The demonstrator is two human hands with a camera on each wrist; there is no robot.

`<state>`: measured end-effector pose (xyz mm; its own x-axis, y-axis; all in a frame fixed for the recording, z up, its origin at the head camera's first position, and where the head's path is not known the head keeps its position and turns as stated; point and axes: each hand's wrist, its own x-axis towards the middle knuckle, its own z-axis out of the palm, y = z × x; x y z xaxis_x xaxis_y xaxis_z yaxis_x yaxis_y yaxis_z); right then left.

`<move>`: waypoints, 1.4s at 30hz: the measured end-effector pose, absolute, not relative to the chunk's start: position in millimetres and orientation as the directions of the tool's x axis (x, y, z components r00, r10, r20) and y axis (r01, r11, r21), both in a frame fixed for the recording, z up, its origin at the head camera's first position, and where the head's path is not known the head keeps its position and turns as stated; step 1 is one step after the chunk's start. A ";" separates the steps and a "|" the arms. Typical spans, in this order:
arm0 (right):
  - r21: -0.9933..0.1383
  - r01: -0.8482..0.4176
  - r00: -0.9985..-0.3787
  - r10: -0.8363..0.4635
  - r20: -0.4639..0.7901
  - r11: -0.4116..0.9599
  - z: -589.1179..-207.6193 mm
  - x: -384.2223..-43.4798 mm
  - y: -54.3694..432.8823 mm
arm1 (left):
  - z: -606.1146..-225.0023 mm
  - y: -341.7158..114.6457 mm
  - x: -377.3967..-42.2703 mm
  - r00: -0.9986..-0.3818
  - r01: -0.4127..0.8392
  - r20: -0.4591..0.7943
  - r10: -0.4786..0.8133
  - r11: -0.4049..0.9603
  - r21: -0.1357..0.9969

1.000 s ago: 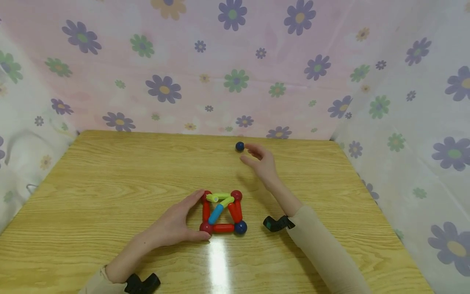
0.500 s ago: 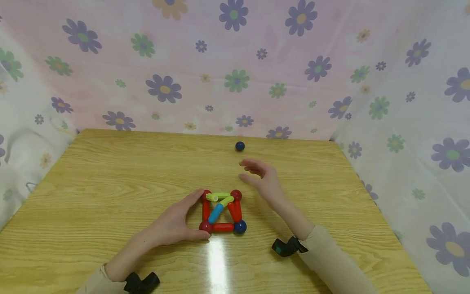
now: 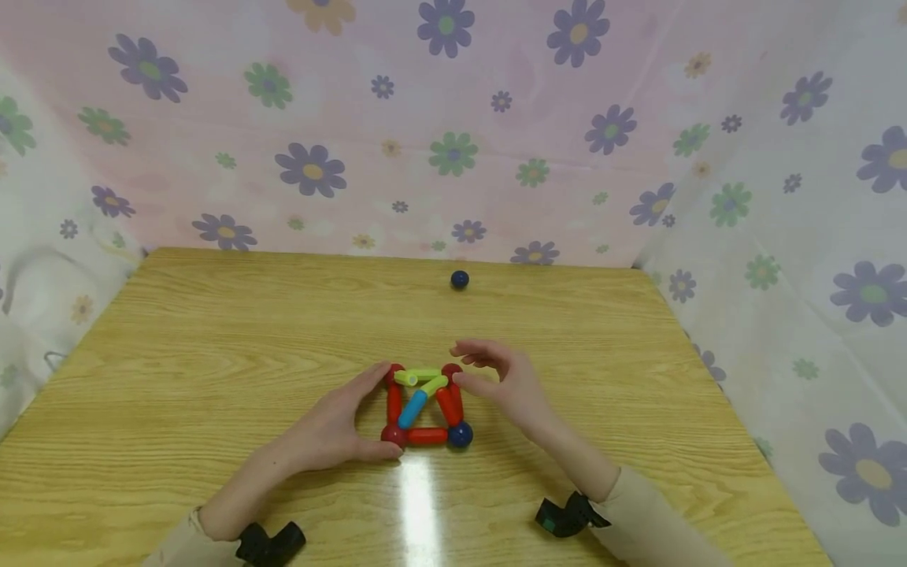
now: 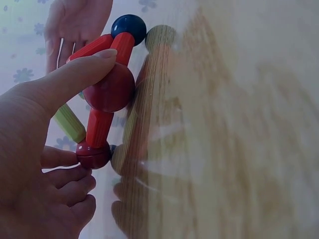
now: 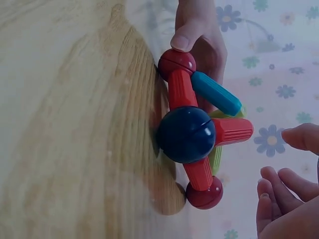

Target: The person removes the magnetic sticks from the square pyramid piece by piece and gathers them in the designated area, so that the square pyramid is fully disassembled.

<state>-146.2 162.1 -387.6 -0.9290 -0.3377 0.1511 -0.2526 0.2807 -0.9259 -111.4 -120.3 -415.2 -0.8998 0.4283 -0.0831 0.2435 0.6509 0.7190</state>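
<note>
A square frame of magnetic building rods and balls lies on the wooden table in the head view. Three of its corner balls are red, and the near right one is a dark blue ball. Red and yellow-green rods form the sides; a blue rod, a red one and yellow-green ones slant up from the corners. My left hand grips the left side, thumb on the near red ball, fingertips at the far red ball. Beside the right side, my right hand holds nothing, its fingers loosely bent.
A loose dark blue ball sits near the table's back edge. Flower-patterned cloth hangs behind and along both sides of the table. Black wrist-worn devices show at both sleeves.
My right hand has drawn back from the loose blue ball toward the frame, leaving the ball at the back. My left hand keeps its hold on the frame.
</note>
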 end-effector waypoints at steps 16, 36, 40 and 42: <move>-0.931 -0.251 -0.881 -0.462 0.106 0.265 -400.4 -140.8 159.0 | -415.7 -123.5 -110.1 -0.898 0.255 -0.070 0.433 0.646 0.720; -0.886 -0.253 -0.861 -0.508 0.023 0.388 -409.3 -139.9 160.8 | -415.9 -120.8 -109.1 -0.900 0.255 -0.072 0.430 0.654 0.712; -0.875 -0.264 -0.851 -0.525 0.014 0.405 -408.6 -138.6 161.0 | -415.9 -120.5 -109.2 -0.899 0.256 -0.071 0.431 0.652 0.713; -0.872 -0.274 -0.846 -0.533 0.018 0.405 -407.3 -137.9 161.0 | -416.0 -120.3 -109.2 -0.899 0.257 -0.071 0.432 0.651 0.714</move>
